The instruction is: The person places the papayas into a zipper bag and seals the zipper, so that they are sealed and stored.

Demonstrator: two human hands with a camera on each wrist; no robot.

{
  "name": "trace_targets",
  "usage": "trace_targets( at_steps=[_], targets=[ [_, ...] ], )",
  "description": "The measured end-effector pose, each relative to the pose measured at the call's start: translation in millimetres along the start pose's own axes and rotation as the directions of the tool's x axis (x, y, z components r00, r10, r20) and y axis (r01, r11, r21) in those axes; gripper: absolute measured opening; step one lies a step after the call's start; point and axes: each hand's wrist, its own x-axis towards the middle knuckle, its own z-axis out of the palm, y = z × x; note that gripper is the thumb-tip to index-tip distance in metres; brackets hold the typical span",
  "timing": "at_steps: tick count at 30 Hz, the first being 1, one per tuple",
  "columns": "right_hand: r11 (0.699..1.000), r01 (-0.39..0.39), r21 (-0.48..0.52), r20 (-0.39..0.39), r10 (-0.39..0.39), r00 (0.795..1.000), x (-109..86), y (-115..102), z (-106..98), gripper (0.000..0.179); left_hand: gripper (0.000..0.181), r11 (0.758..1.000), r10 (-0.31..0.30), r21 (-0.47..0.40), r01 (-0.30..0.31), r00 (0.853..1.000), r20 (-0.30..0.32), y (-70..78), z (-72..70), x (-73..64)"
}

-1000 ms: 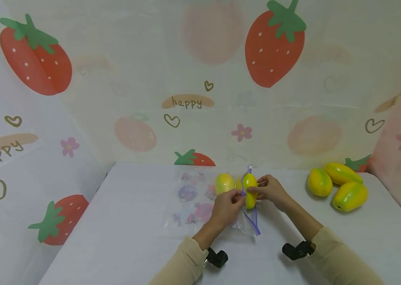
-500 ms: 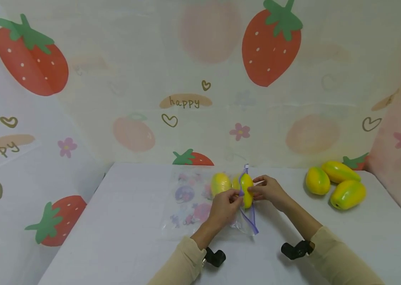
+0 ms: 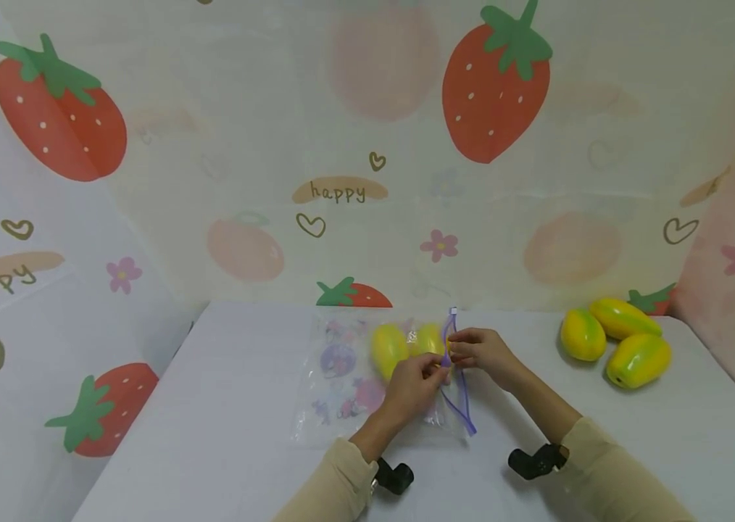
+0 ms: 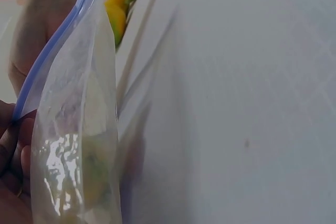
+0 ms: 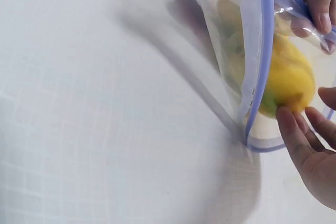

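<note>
While the L hand [image 3: 412, 391] pinches the clear plastic bag [image 3: 335, 402] abt midway along its mouth, fingers & thumb bent onto the purple zip strip [image 5: 266, 35], the R hand [image 3: 488, 355] is on the other side, just right of the bag's mouth. R fingers are fairly straight, not wrapped round anything; per the right wrist view, fingertips reach the outer end of the 2nd fruit [image 3: 430, 337] & seem to touch it.

That 2nd fruit, yellow w/ some green, sits inside the bag, right by the mouth. The 1st fruit [image 3: 388, 348], same type, is also inside, a bit deeper, i.e. further left from the mouth. Bag lies flat-ish at its left end w/ pink & purple prints showing; mouth side is lifted & gaping.

Well right of the bag: 3 loose ones, bunched close. Nearest fruit [image 3: 583, 335] to the bag is roundish from this angle; back fruit [image 3: 625, 319] lies lengthwise; front fruit [image 3: 638, 361] has its end turned toward the camera.

White table [image 3: 230, 406] under the bag, strawberry-print cloth [image 3: 263, 145] behind it. Beige sleeves [image 3: 331, 478] & a small black cam [image 3: 396, 477] per wrist, all on the near side of the bag.
</note>
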Motion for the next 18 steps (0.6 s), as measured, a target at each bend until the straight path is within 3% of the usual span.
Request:
trace_targets(
  at_steps=[18],
  targets=[
    [0.996, 0.012, -0.088, -0.011, -0.013, 1.0, -3.8, -8.2, -3.8, 0.038, 0.02, 1.0, -0.007, -0.008, 0.007, 1.0, -0.001, -3.9, 0.0, 0.1]
  ],
)
